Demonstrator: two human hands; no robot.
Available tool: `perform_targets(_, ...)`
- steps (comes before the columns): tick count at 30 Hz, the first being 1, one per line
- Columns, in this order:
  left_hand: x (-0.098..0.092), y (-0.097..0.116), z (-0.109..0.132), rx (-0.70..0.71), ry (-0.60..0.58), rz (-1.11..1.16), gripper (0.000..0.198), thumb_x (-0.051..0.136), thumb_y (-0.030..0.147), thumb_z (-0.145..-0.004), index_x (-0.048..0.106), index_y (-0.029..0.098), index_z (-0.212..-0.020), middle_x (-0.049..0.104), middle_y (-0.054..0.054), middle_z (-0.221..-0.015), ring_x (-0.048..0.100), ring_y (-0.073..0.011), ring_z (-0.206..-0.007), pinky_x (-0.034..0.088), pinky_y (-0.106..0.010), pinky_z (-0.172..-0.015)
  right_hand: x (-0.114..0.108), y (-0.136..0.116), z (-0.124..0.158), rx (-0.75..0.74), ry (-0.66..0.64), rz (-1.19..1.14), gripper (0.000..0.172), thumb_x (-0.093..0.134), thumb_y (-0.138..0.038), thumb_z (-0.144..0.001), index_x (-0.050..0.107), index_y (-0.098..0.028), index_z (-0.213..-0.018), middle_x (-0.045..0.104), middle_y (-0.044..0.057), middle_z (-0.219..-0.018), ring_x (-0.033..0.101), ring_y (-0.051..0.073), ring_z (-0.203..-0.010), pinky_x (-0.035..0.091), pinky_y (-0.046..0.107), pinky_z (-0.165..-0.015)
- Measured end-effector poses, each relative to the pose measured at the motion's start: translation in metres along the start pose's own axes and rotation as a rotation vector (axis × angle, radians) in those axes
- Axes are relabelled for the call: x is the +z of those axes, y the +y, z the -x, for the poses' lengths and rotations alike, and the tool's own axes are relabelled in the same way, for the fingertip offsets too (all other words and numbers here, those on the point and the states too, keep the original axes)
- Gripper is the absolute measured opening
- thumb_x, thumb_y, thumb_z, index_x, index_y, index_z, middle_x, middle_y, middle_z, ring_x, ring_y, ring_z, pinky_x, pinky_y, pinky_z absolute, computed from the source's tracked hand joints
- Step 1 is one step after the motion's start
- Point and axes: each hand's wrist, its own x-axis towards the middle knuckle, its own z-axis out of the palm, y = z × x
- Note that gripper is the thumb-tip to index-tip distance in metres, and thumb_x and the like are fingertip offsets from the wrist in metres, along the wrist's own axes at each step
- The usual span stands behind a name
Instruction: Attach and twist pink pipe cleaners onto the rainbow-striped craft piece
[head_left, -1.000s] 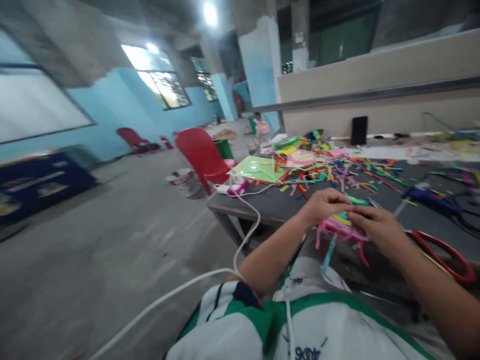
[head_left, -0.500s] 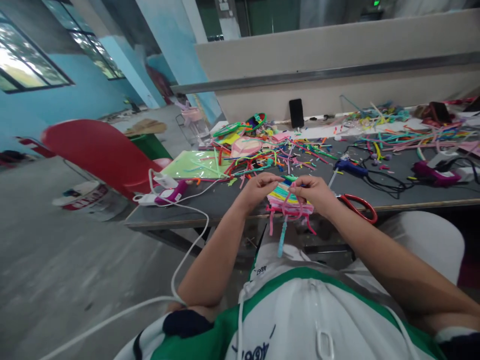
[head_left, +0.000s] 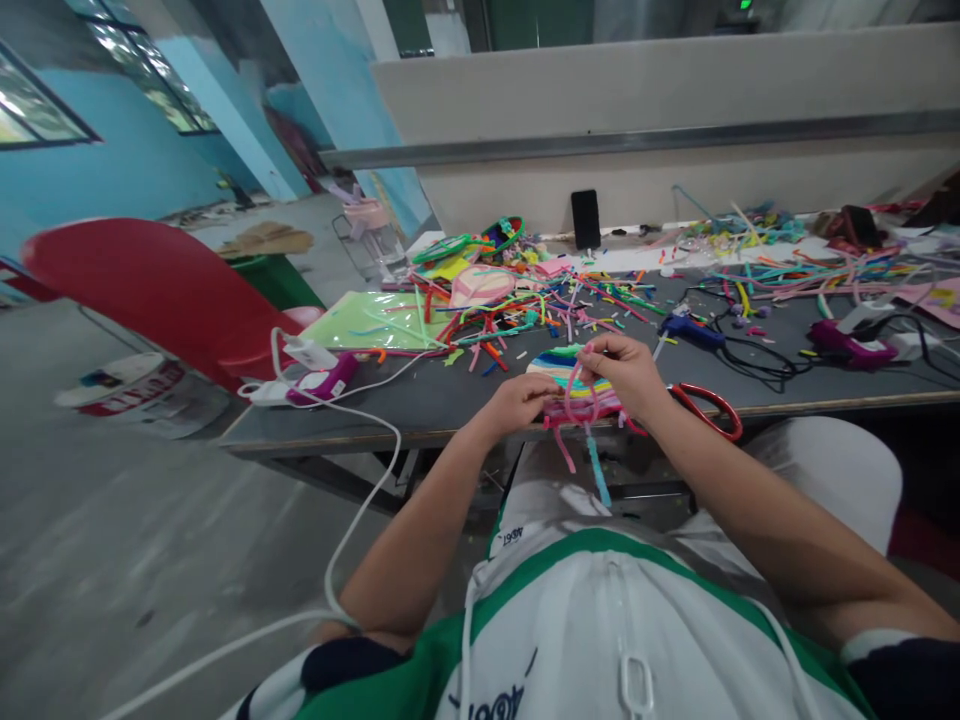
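At the table's front edge lies a rainbow-striped panel [head_left: 553, 361] of fuzzy pipe cleaners, with pink ends hanging off its near side. My left hand [head_left: 517, 402] is closed on the panel's left edge, fingers pressed together. Above the panel's right part, my right hand [head_left: 621, 370] pinches a pink pipe cleaner [head_left: 569, 398], bent into a loop. A light-blue fuzzy strand [head_left: 597, 467] dangles below the table edge. My fingers partly cover the panel.
Red-handled scissors [head_left: 707, 411] lie right of my right hand, with a blue glue gun [head_left: 694, 331] behind. Cut pipe cleaners [head_left: 495, 325] litter the table. A purple-and-white power strip [head_left: 324, 378] sits left, its white cable crossing my left arm. A phone [head_left: 586, 219] leans at the back.
My left hand has moved down from the panel's top to its left side. My right hand, still pinching the pink pipe cleaner, has risen slightly. The light-blue strand has swung right.
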Motion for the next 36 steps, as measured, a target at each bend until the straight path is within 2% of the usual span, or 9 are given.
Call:
perform_targets(3,-0.003,0.007,-0.003,0.002,-0.064,0.024,0.019,0.052,0.015,-0.077,0.07,0.016,-0.083,0.069,-0.006,-0.087,0.061,-0.019,-0.089,0.044,-0.029,-0.084,-0.001,0.002,-0.003,0.001,-0.002,0.022,0.023,0.075,-0.036,-0.066,0.062,-0.017,-0.066,0.061,-0.002,-0.051,0.055,0.01,-0.046,0.046,0.023,-0.047)
perform_targets(7,-0.009,0.014,-0.018,-0.058,-0.115,0.112,0.016,0.052,0.017,-0.076,0.067,0.014,-0.074,0.061,0.0,-0.07,0.055,-0.0141,-0.071,0.042,-0.023,-0.069,-0.003,0.004,-0.01,-0.013,-0.043,0.011,0.023,0.075,-0.036,-0.066,0.063,-0.017,-0.067,0.059,-0.003,-0.049,0.053,0.01,-0.044,0.046,0.023,-0.048)
perform_targets(10,-0.007,0.019,-0.033,-0.153,-0.076,0.269,0.018,0.051,0.019,-0.075,0.068,0.013,-0.075,0.056,0.002,-0.065,0.049,-0.0115,-0.062,0.037,-0.021,-0.06,-0.003,0.004,-0.014,-0.002,-0.066,-0.039,0.023,0.076,-0.037,-0.066,0.065,-0.018,-0.072,0.058,-0.004,-0.049,0.053,0.01,-0.043,0.047,0.023,-0.047)
perform_targets(13,-0.001,0.025,-0.042,-0.206,-0.052,0.453,0.019,0.054,0.017,-0.071,0.07,0.012,-0.08,0.058,0.001,-0.066,0.049,-0.0104,-0.061,0.036,-0.021,-0.058,-0.003,0.005,-0.016,0.023,-0.055,-0.081,0.025,0.076,-0.037,-0.065,0.065,-0.018,-0.077,0.058,-0.005,-0.049,0.049,0.008,-0.04,0.045,0.022,-0.043)
perform_targets(16,0.005,0.028,-0.045,-0.253,-0.056,0.63,0.018,0.06,0.019,-0.07,0.071,0.012,-0.081,0.06,0.0,-0.067,0.05,-0.0092,-0.06,0.037,-0.02,-0.057,-0.003,0.008,-0.017,0.028,-0.045,-0.102,0.025,0.076,-0.037,-0.065,0.064,-0.018,-0.078,0.058,-0.005,-0.05,0.047,0.008,-0.037,0.043,0.021,-0.04)
perform_targets(19,0.009,0.027,-0.046,-0.315,-0.024,0.713,0.017,0.067,0.026,-0.07,0.07,0.012,-0.078,0.06,0.0,-0.063,0.048,-0.0068,-0.053,0.035,-0.018,-0.052,-0.003,0.011,-0.019,0.023,-0.032,-0.104,0.025,0.076,-0.035,-0.065,0.062,-0.018,-0.076,0.058,-0.006,-0.051,0.046,0.007,-0.036,0.04,0.02,-0.037)
perform_targets(25,0.013,0.022,-0.047,-0.293,-0.05,0.761,0.027,0.074,0.034,-0.067,0.069,0.011,-0.08,0.066,-0.005,-0.076,0.057,-0.0107,-0.065,0.043,-0.021,-0.061,-0.002,0.014,-0.022,0.018,-0.01,-0.054,0.025,0.076,-0.036,-0.065,0.061,-0.018,-0.075,0.055,-0.007,-0.05,0.043,0.006,-0.034,0.038,0.018,-0.035)
perform_targets(29,0.013,0.022,-0.047,-0.297,-0.065,0.731,0.025,0.072,0.034,-0.07,0.067,0.012,-0.08,0.066,-0.004,-0.077,0.055,-0.0095,-0.061,0.043,-0.021,-0.059,-0.001,0.012,-0.021,0.017,-0.011,-0.048,0.026,0.074,-0.038,-0.066,0.06,-0.018,-0.074,0.056,-0.007,-0.053,0.043,0.005,-0.035,0.035,0.018,-0.034)
perform_targets(36,0.014,0.02,-0.048,-0.294,-0.102,0.717,0.024,0.072,0.03,-0.068,0.065,0.012,-0.082,0.063,-0.002,-0.077,0.055,-0.0098,-0.066,0.043,-0.021,-0.064,-0.001,0.015,-0.022,0.049,0.007,-0.025,0.027,0.074,-0.039,-0.065,0.06,-0.019,-0.076,0.053,-0.007,-0.049,0.044,0.006,-0.035,0.038,0.019,-0.037)
